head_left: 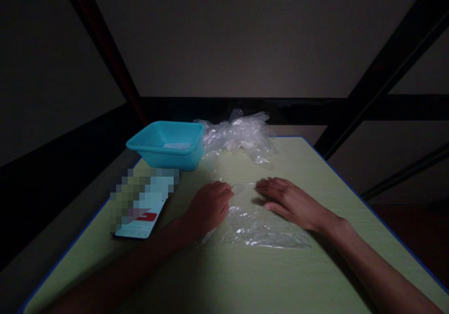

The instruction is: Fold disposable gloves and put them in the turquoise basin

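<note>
A clear plastic bag (259, 225) lies flat and slightly wrinkled on the table in front of me. At its left edge, my left hand (210, 206) is closed, with curled fingers that seem to pinch the film; the exact grip is partly hidden. Over the bag's upper right part rests my right hand (286, 199), its fingers stretched out and pointing left, the thumb a little apart. Behind the bag is a loose heap of crumpled clear plastic (238, 134), with some finger-like ends.
The pale green table (228, 281) has a blue edge. At the back left stands a turquoise plastic basin (168, 157) with something whitish inside. Nearer, left of my left hand, lies a phone (136, 230) with a lit, partly blurred screen. A wall rises behind the table.
</note>
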{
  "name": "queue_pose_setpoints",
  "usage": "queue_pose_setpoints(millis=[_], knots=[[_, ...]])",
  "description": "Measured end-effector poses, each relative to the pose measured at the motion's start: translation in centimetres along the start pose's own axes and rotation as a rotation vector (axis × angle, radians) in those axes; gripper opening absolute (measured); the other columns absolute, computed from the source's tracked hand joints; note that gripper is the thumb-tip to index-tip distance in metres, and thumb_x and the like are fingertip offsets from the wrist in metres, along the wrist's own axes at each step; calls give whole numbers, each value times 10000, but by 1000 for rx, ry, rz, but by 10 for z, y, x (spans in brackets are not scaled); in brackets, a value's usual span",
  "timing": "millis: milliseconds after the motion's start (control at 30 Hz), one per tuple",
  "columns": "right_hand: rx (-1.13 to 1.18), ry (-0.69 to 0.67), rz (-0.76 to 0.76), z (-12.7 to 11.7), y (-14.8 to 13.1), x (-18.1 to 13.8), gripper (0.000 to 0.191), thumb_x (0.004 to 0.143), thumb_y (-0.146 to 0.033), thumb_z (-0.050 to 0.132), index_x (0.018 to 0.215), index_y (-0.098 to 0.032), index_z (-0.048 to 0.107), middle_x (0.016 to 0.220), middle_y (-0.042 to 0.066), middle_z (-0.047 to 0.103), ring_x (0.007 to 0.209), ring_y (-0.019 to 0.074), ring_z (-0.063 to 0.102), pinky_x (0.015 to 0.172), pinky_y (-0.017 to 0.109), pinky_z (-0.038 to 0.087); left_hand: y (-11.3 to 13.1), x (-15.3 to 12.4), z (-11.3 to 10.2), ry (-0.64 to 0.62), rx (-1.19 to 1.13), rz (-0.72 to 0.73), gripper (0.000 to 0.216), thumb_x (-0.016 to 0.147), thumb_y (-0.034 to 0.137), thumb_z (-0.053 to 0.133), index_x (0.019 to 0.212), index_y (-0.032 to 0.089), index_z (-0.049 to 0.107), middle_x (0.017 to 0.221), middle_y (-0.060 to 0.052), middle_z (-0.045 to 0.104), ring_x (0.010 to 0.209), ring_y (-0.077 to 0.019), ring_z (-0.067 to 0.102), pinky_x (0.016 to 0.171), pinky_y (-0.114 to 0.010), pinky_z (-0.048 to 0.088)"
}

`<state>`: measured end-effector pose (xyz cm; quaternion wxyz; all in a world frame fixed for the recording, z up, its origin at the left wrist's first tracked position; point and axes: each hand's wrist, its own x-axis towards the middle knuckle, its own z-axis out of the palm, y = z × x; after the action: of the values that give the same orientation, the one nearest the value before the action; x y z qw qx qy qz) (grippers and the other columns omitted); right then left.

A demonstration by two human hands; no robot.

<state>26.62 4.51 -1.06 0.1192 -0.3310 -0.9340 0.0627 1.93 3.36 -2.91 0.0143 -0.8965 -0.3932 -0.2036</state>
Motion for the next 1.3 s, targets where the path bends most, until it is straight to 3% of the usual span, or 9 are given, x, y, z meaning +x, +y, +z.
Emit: queue_pose_setpoints(millis=[133, 300, 500, 733, 900, 1067, 1300], knots=[[-2, 23, 29, 1, -3, 3, 475, 936, -447, 341, 1201, -110, 544, 1224, 155, 588, 1148, 262, 525, 979, 477, 409, -1, -3, 2, 82, -67, 29, 200, 685, 6, 472, 742, 150, 597, 831, -55, 629, 793, -179, 573, 730, -283, 481], [27, -20, -21, 7, -4, 6, 610, 923, -509, 319, 1383, -108, 340, 1429, 159, 379, 1322, 259, 337, 1075, 518, 267, -2, -4, 3, 190, -95, 56, 198, 645, -1, 442, 660, 150, 569, 777, -64, 627, 743, -179, 576, 681, -283, 491], [51, -114, -22, 13, -5, 8, 632, 921, -520, 311, 1406, -114, 303, 1429, 159, 364, 1344, 250, 290, 1098, 529, 200, -2, -4, 6, 247, -127, 95, 251, 678, 5, 424, 781, 133, 613, 875, -92, 662, 822, -195, 598, 722, -315, 513], [36, -119, -24, 14, -8, 8, 618, 912, -518, 349, 1383, -118, 352, 1414, 171, 391, 1324, 262, 332, 1085, 539, 225, 3, -5, 9, 166, -114, 145, 274, 794, 95, 434, 994, 132, 619, 1061, -103, 666, 986, -207, 603, 855, -364, 493], [22, -101, -26, 14, -9, 10, 637, 910, -531, 334, 1388, -109, 337, 1424, 174, 374, 1331, 252, 321, 1085, 537, 222, 6, -4, 7, 76, -117, 118, 204, 836, 150, 452, 924, 146, 637, 974, -87, 683, 903, -205, 623, 809, -357, 499], [59, -128, -32, 17, -10, 13, 655, 908, -530, 342, 1400, -99, 308, 1442, 173, 328, 1348, 256, 276, 1089, 551, 193, 5, -5, 9, 74, -141, 117, 172, 839, 136, 471, 847, 133, 643, 907, -86, 673, 865, -201, 612, 809, -348, 492], [74, -146, 14, 13, -3, 7, 657, 909, -537, 326, 1393, -92, 319, 1419, 181, 373, 1328, 272, 320, 1076, 569, 218, 5, -5, 11, 66, -140, 111, 151, 839, 130, 482, 838, 143, 633, 915, -78, 667, 877, -197, 602, 819, -342, 481]])
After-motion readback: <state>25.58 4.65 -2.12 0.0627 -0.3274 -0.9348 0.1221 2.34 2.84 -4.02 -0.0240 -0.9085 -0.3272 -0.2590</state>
